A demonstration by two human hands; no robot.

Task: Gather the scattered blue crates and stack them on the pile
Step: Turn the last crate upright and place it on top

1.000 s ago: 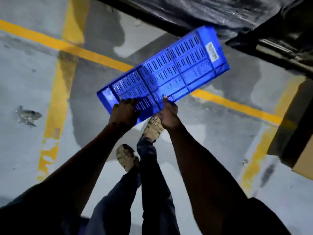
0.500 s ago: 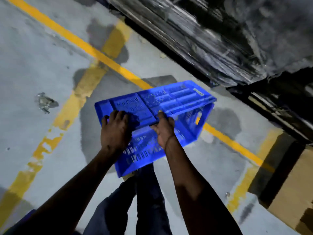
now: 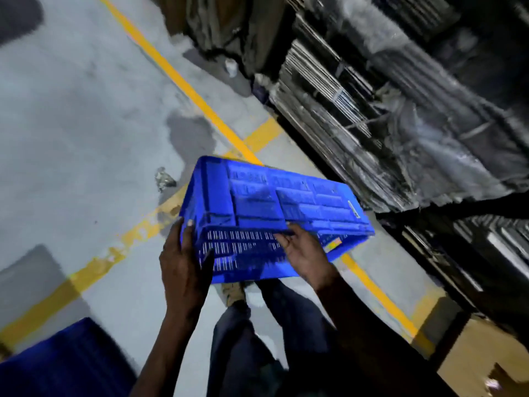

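I carry a blue plastic crate (image 3: 266, 202) upside down in front of me, its ribbed bottom facing up and its slotted long side toward me. My left hand (image 3: 186, 262) grips the near left corner of the crate. On the near long edge, further right, my right hand (image 3: 306, 253) holds it with fingers curled over the rim. A second blue shape, likely another blue crate (image 3: 63, 365), shows blurred at the bottom left corner.
Grey concrete floor with yellow painted lines (image 3: 183, 81) runs under me. Dark wrapped stacks of flat goods (image 3: 400, 110) fill the right side. A cardboard box (image 3: 486, 362) sits at the bottom right. A crumpled scrap (image 3: 164, 179) lies on the floor left of the crate.
The crate went from tilted upward at arm's length to held flat and upside down close to my body. My view has swung, and a blue shape has come into sight at the bottom left.
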